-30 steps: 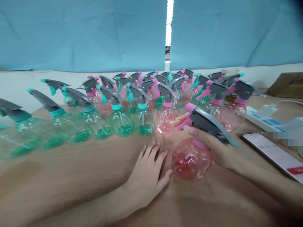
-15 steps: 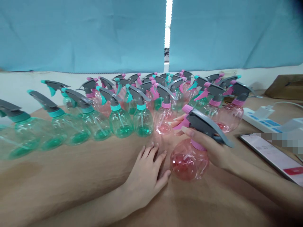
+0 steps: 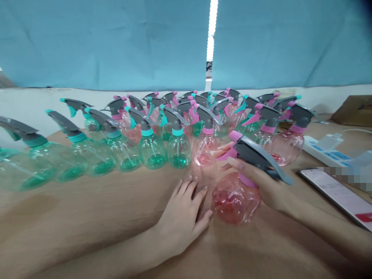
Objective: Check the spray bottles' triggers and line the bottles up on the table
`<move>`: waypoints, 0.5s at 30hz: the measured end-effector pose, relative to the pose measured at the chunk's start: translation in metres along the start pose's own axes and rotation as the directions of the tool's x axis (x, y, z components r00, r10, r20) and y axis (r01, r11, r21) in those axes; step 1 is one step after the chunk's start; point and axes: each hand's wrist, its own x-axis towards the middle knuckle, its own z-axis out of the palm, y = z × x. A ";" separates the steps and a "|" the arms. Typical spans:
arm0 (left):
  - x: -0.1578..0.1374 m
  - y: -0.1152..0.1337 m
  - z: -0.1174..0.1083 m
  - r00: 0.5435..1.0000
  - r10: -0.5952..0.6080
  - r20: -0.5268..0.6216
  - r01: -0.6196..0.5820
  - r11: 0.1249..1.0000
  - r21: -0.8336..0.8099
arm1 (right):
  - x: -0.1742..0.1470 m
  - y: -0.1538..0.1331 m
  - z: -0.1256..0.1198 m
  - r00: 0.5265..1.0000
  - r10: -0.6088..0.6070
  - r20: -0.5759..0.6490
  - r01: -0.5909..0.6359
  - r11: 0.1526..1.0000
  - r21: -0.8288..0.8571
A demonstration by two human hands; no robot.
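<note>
My right hand is wrapped around the neck of a pink spray bottle, below its grey and pink trigger head. Some of its fingers lie by the pink trigger; the bottle stands slightly tilted in the picture. My left hand rests palm down on the wooden table, fingers spread, just left of that bottle and holding nothing. Beyond my hands, a clear pink spray bottle and a green spray bottle stand closest. A pool of tinted base shows in each.
A row of green spray bottles runs to the left, with several more green and pink ones behind. On the right are a phone, a white power strip with plugs, and a brown box. Blue cloth hangs at the back.
The whole view has shifted, so everything sits slightly further right in the picture. Both hands keep nearly the same pose, the right one still on the pink spray bottle.
</note>
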 end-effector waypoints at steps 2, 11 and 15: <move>0.000 0.000 0.000 1.000 -0.005 0.011 0.005 1.000 0.000 | -0.001 0.003 -0.001 1.000 -0.005 -0.005 0.005 1.000 -0.015; -0.001 -0.001 0.002 1.000 -0.001 -0.001 0.001 1.000 0.018 | 0.000 0.001 -0.001 1.000 -0.002 0.025 0.002 1.000 -0.030; -0.002 -0.001 0.002 1.000 -0.010 0.010 0.010 1.000 0.015 | 0.000 0.003 0.000 0.999 -0.003 0.039 0.003 1.000 0.014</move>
